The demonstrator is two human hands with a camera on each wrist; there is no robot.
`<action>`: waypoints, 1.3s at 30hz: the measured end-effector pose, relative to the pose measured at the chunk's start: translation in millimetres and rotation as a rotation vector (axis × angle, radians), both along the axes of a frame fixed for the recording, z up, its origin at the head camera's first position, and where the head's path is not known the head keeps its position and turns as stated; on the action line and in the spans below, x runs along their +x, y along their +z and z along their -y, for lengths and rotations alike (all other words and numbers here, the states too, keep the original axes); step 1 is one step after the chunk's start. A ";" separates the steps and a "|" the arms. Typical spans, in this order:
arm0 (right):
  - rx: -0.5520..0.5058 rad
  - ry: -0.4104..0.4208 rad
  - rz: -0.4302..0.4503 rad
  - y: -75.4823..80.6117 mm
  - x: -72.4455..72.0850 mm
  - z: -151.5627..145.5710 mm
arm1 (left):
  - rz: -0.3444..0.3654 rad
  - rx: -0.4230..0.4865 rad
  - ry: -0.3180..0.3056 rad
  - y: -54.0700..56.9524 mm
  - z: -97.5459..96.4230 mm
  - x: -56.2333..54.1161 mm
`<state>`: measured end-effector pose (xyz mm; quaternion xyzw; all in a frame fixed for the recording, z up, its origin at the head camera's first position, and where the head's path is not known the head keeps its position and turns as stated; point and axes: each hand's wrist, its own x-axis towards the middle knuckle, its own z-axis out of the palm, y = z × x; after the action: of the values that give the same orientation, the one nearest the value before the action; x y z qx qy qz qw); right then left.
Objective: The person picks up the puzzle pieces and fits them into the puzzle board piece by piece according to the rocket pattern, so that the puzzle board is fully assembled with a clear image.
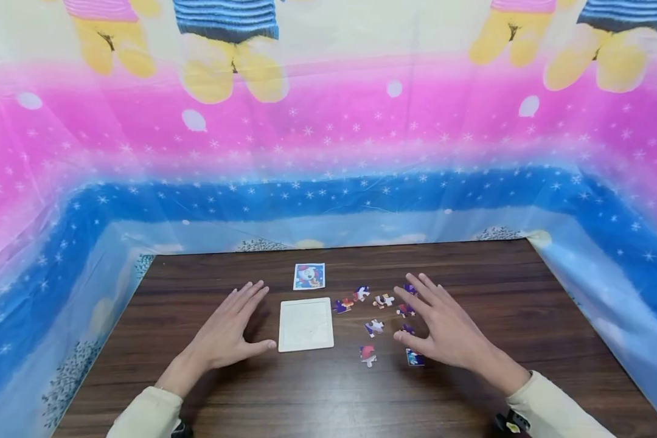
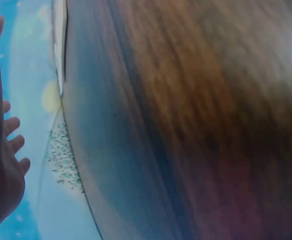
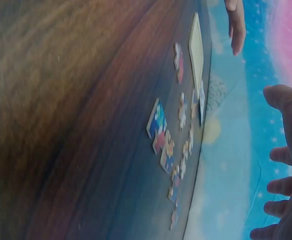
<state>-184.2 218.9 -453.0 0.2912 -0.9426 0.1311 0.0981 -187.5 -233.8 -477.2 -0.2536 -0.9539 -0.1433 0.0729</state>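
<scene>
In the head view my left hand (image 1: 232, 328) is spread in the air left of a square white puzzle tray (image 1: 306, 325), its thumb near the tray's left edge. My right hand (image 1: 443, 325) hovers with spread fingers over the right part of a group of loose jigsaw pieces, partly covering some. Among them are a red-and-white piece (image 1: 368, 355), a white-and-purple piece (image 1: 374, 328) and a blue piece (image 1: 415, 358). Neither hand holds anything. Behind the tray lies a small picture card (image 1: 309, 276) with a white cartoon figure. In the right wrist view the pieces (image 3: 157, 119) lie flat.
The dark wooden table (image 1: 306, 401) carries all of this. A patterned cloth (image 1: 328, 134) in pink and blue hangs around its back and sides. Both forearms wear light sleeves, with a dark band at each wrist.
</scene>
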 end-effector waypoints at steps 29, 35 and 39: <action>-0.070 0.215 0.141 -42.1 22.1 31.4 | 0.359 0.103 -0.065 -18.9 -18.8 -21.5; -0.057 0.237 0.127 -44.9 18.9 39.0 | 0.369 0.113 -0.066 -18.2 -19.3 -21.5; -0.046 0.238 0.116 -46.5 16.9 43.0 | 0.374 0.124 -0.073 -17.1 -19.4 -21.3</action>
<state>-167.3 176.0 -499.6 0.3906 -0.9021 0.1802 0.0341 -208.9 -214.4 -494.3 -0.2518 -0.9304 -0.2488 -0.0954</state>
